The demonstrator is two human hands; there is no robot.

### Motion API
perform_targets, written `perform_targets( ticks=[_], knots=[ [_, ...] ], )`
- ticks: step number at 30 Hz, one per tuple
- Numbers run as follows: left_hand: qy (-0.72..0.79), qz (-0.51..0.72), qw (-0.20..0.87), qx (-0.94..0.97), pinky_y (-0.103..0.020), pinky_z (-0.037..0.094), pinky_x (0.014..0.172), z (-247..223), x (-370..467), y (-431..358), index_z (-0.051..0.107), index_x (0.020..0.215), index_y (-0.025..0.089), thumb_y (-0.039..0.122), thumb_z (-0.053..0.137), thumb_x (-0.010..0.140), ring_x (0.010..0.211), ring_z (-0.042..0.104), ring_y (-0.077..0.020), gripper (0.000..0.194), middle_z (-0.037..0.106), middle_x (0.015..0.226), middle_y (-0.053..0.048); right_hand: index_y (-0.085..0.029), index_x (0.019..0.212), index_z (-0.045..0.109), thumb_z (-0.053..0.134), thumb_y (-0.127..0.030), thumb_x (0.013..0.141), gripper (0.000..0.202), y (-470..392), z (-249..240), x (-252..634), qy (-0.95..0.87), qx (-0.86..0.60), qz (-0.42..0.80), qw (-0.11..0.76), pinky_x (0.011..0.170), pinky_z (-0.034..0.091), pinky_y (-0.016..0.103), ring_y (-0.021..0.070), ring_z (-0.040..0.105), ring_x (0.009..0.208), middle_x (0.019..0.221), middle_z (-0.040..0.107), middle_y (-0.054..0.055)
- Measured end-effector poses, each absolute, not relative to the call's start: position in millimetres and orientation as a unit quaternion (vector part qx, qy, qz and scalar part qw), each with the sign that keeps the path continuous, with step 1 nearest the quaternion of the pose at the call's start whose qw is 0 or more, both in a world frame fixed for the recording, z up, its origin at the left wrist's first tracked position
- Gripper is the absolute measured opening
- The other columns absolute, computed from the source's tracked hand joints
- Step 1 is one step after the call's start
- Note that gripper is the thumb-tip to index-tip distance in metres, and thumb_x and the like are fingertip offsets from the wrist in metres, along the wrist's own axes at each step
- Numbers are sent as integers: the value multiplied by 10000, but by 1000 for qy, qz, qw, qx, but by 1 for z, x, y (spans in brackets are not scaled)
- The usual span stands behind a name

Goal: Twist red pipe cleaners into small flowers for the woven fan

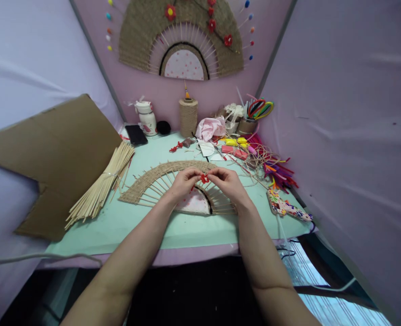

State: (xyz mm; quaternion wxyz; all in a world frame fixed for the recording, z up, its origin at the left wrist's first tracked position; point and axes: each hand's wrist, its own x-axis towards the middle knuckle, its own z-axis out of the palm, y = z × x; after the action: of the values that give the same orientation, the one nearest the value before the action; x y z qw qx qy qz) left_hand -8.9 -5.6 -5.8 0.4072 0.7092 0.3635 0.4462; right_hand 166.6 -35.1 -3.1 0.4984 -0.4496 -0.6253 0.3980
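Between my two hands is a small red flower (205, 179), pinched at its edges by the fingertips. My left hand (187, 182) grips its left side, with a short red piece showing below the fingers. On the flower's right side, my right hand (228, 182) closes thumb and forefinger. Both hands are held over a woven twine fan (153, 179) with stick ribs, lying on the table. At the fan's base is a pink-spotted white half circle (195, 202) with a black edge; my wrists and hands cover part of the fan.
Bundled wooden sticks (100, 185) and cardboard (58, 158) lie left. Behind are a phone (136, 135), a white bottle (147, 118), a twine spool (188, 118) and red flowers (176, 147). Coloured pipe cleaners (280, 172) and a fabric-covered glue gun (287, 206) lie right. A finished fan (136, 43) hangs above.
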Motion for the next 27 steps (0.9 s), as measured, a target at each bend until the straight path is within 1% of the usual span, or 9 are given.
perform_targets(
  ticks=[4,7,10,13,18,21,24,27],
  knots=[
    [363,438,377,731,-277,443,746,-4,-9,-6,658,720,173,207,582,750,754,568,-154,89,634,752,-26,-168,830,677,632,-415,782,255,-34,-6,168,-655,-463,354,481,601,429,250,139,565,661,737,656,24],
    [373,416,367,743,-271,436,727,-5,-9,-6,652,713,170,197,579,748,739,558,-151,85,619,735,-21,-179,822,673,596,-390,815,225,-36,-5,169,-692,-478,293,454,625,422,254,145,568,694,762,663,23],
    [383,387,369,753,-265,426,714,-9,-9,-6,646,716,168,190,570,755,732,552,-147,88,611,724,-13,-189,789,668,585,-332,822,168,-38,-2,169,-721,-487,250,425,648,415,262,148,570,704,761,666,20],
    [386,371,372,758,-260,424,707,-14,-8,-6,638,719,165,188,562,766,727,550,-142,92,612,724,-7,-193,761,663,578,-272,815,128,-39,0,169,-740,-487,233,401,647,405,267,148,562,687,733,660,16],
    [400,352,404,743,-247,410,652,-17,-6,-6,624,683,161,208,563,732,672,515,-133,92,583,669,6,-194,732,660,578,-238,794,112,-39,0,168,-765,-475,199,386,637,377,267,145,530,674,695,625,10],
    [399,354,440,722,-237,403,624,-15,-6,-6,626,696,155,217,566,709,636,501,-124,87,578,646,10,-190,732,650,574,-243,799,114,-39,0,168,-765,-470,206,389,632,371,260,138,519,667,696,616,4],
    [392,342,476,709,-226,390,577,-14,-7,-7,634,716,149,222,564,713,587,487,-111,101,576,634,13,-185,744,639,551,-262,822,141,-39,0,169,-755,-468,251,384,599,365,245,124,507,634,680,607,-8],
    [392,328,468,721,-225,379,558,-14,-9,-6,643,706,152,204,562,713,569,478,-104,97,571,634,16,-182,731,639,544,-271,827,161,-38,-1,170,-758,-465,275,366,581,356,239,116,497,618,665,598,-17]
  ],
)
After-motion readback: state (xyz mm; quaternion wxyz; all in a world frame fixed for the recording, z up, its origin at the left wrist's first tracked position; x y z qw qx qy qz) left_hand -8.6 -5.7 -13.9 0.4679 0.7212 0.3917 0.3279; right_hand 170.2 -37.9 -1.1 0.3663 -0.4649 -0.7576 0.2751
